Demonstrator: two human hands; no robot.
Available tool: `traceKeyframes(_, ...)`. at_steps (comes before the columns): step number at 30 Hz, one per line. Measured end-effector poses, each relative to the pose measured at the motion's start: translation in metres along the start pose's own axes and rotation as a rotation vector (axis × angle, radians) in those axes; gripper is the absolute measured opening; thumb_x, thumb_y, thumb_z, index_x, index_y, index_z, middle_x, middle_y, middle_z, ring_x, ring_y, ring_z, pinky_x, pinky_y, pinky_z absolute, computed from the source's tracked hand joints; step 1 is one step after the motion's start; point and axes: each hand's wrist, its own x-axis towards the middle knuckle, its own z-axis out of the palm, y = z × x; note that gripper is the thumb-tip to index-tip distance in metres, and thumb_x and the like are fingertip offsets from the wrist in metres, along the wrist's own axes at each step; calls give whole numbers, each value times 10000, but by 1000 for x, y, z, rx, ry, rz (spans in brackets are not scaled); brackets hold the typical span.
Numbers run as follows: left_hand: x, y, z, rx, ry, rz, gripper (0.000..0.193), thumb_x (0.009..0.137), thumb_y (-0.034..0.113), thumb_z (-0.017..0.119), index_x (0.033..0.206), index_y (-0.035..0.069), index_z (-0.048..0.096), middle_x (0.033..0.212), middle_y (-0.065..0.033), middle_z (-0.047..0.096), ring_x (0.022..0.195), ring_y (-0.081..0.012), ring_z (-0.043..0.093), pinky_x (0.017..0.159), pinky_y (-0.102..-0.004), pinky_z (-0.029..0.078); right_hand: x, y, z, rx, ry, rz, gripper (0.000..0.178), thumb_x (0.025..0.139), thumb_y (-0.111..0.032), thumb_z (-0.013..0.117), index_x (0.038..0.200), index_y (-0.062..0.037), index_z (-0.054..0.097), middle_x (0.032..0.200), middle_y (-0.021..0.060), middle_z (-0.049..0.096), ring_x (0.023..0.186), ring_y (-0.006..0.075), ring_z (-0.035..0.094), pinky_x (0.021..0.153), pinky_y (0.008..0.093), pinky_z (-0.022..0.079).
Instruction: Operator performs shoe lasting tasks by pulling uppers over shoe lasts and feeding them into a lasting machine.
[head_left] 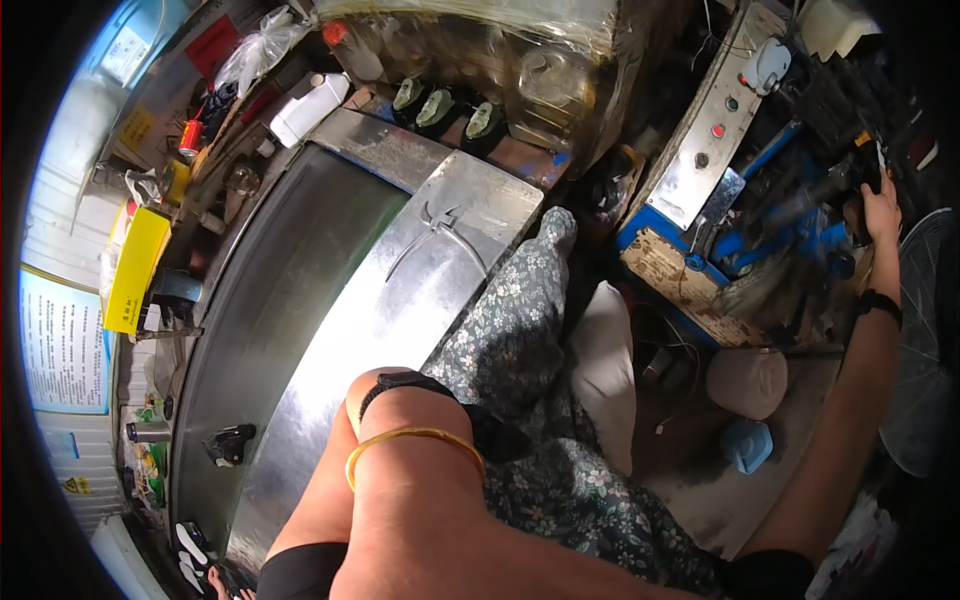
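My left forearm bends back close to the camera, with a gold bangle on the wrist and a black band nearer the elbow. Only part of my left hand (480,545) shows, large at the lower edge; its fingers are out of sight. My right arm, with a black wristband, stretches to the far right. There my right hand (882,212) is beside a dark machine (820,185), its fingers closed at a slim shiny thing I cannot make out. Metal pincers (440,230) lie spread on the metal ledge (490,195). Floral cloth (515,320) covers my legs.
A dark conveyor belt (270,290) curves along the left, bearing a black shoe (230,445). Several pale-green-topped shoe pieces (435,106) stand at the back. A button panel (695,150) fronts the machine. A white jug (748,382), blue container (747,446) and fan (920,340) sit right.
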Motion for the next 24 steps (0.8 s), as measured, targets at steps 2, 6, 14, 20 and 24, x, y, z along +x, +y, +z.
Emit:
traceKeyframes(2, 4, 5, -4, -7, -8, -27, 1063, 869, 780, 299, 1473, -87, 185, 1453, -263, 390, 1340, -409, 410, 1169, -436, 171, -2, -1, -4, -3, 12, 5, 675, 910, -424, 489, 1496, -134, 322, 1516, 129, 360, 1375, 300, 378, 1107, 379, 312)
traceKeyframes(6, 2, 12, -4, -19, -23, -87, 1060, 865, 782, 309, 1492, -61, 166, 1468, -233, 393, 1345, -391, 413, 1187, -416, 137, -1, -3, -1, 12, 13, 8, 669, 905, -420, 487, 1495, -147, 327, 1504, 137, 372, 1368, 306, 384, 1104, 383, 315)
traceKeyframes(14, -24, 25, -115, 576, -146, -674, 492, 995, 367, 510, 1301, -18, 509, 1245, -177, 599, 1198, -343, 552, 1019, -407, 434, -7, -5, -19, 45, 14, 55, 686, 876, -401, 534, 1486, -149, 347, 1509, 108, 377, 1346, 333, 410, 1102, 403, 329)
traceKeyframes(20, -223, -9, -182, 1916, -154, -714, 336, 880, 266, 630, 1166, 91, 659, 1233, -99, 641, 1219, -283, 559, 1095, -470, 327, -21, -61, -81, 168, -147, 204, 716, 807, -384, 572, 1472, -196, 383, 1516, 100, 368, 1335, 396, 398, 1106, 445, 346)
traceKeyframes(24, -227, -20, -191, 1826, 101, -664, 201, 856, 169, 614, 1007, 98, 727, 1169, -44, 685, 1188, -256, 586, 1070, -454, 361, -21, -67, -99, 127, -203, 247, 697, 817, -377, 566, 1470, -208, 389, 1531, 55, 347, 1336, 431, 369, 1109, 469, 345)
